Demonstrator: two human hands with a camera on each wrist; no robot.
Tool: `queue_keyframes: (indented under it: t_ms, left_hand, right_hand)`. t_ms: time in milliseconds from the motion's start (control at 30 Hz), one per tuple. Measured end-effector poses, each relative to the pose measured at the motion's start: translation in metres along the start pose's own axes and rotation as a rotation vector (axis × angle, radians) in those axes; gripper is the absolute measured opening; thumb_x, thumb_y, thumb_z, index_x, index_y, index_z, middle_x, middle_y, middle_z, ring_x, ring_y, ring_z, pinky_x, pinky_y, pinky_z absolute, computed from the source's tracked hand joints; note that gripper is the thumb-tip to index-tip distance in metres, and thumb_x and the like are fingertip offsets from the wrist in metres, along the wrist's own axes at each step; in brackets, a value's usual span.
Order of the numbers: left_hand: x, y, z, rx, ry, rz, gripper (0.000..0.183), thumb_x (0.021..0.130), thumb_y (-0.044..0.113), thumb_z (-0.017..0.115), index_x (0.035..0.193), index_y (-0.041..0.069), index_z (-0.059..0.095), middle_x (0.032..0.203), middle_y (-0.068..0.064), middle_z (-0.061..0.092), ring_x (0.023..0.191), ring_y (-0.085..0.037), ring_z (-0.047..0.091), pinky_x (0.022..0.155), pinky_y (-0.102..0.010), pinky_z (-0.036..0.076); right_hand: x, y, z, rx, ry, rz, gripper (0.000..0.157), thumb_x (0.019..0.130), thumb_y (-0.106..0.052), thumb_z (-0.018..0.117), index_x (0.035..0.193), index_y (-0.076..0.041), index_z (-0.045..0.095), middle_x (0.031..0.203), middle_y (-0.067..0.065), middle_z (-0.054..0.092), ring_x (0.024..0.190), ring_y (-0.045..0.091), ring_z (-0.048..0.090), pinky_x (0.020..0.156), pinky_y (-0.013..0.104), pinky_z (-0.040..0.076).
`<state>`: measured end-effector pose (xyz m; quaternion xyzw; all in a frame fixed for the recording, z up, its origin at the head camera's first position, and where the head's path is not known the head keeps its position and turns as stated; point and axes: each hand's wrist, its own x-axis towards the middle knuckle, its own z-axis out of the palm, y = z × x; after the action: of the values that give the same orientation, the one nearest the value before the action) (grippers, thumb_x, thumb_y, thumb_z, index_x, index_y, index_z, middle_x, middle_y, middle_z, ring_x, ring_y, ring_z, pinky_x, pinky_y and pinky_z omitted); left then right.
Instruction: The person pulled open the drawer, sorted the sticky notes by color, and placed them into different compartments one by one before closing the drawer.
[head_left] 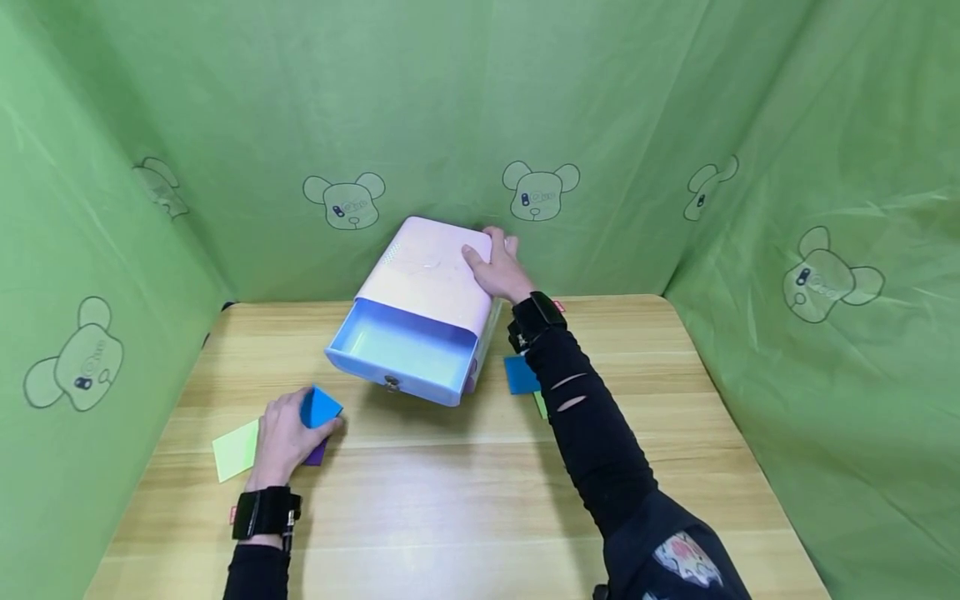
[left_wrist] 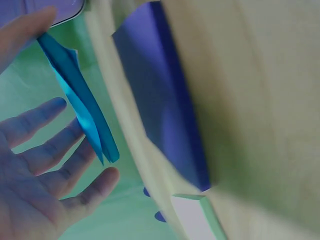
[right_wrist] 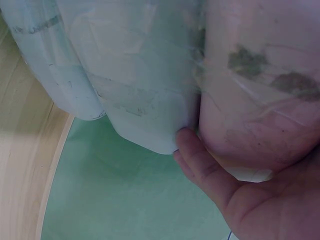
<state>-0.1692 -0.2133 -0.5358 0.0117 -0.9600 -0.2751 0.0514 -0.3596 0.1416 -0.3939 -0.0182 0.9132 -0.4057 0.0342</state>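
So: left hand (head_left: 282, 437) holds one blue sheet (head_left: 321, 407) (right hand (head_left: 506, 271), one box (head_left: 427, 271)).

The bare left hand (head_left: 285, 437) and right hand (head_left: 501, 271) each have a chunky black wristband, left (head_left: 262, 512) and right (head_left: 542, 315), with a small red tag (head_left: 558, 307) beside it. The left sleeve (head_left: 257, 573) is black; the black right sleeve (head_left: 596, 437) has two slits (head_left: 568, 381). Higher up, looser dark cloth (head_left: 630, 533) bears a pink-and-white printed patch (head_left: 684, 558).

Lettering (head_left: 542, 197) on bear heads (head_left: 531, 208) across the green curtain (head_left: 450, 92) seems unreadably small.
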Motion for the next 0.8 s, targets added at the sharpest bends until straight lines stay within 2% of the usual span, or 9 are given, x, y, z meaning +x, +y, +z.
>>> queue_keyframes:
  t_ms: [200,567,667,800]
  left_hand:
    - [-0.001,0.008,-0.017,-0.030,0.046,-0.006,0.083,0.083,0.041,0.081,0.144,-0.005,0.050,0.137,-0.035,0.056,0.120,-0.051,0.056,0.094,-0.064,0.051]
    - [-0.005,0.029,-0.059,-0.124,0.194,-0.032,0.080,0.085,0.041,0.080,0.146,-0.002,0.050,0.142,-0.034,0.054,0.123,-0.052,0.055,0.092,-0.067,0.052]
    - [-0.006,0.036,-0.071,-0.139,0.281,-0.008,0.078,0.082,0.037,0.083,0.144,-0.001,0.053,0.140,-0.033,0.057,0.120,-0.052,0.057,0.090,-0.067,0.053]
    - [-0.008,0.047,-0.085,-0.152,0.434,0.076,0.074,0.075,0.027,0.089,0.138,0.000,0.059,0.134,-0.031,0.063,0.112,-0.050,0.060,0.083,-0.065,0.052]
  right_hand:
    - [0.000,0.000,-0.001,0.007,-0.003,-0.001,0.069,0.102,-0.055,0.044,0.158,-0.022,0.019,0.151,0.018,0.020,0.120,0.043,0.055,0.104,0.054,0.050]
    - [0.001,0.002,-0.001,0.012,0.003,0.007,0.070,0.102,-0.057,0.044,0.158,-0.023,0.019,0.152,0.017,0.020,0.120,0.042,0.055,0.102,0.053,0.052]
    - [0.002,0.003,0.000,0.006,-0.001,0.014,0.070,0.102,-0.057,0.043,0.158,-0.024,0.018,0.153,0.017,0.019,0.121,0.042,0.055,0.102,0.053,0.052]
    - [0.002,0.003,0.001,-0.001,-0.004,0.019,0.070,0.101,-0.058,0.043,0.158,-0.026,0.018,0.154,0.017,0.019,0.119,0.043,0.056,0.100,0.053,0.053]
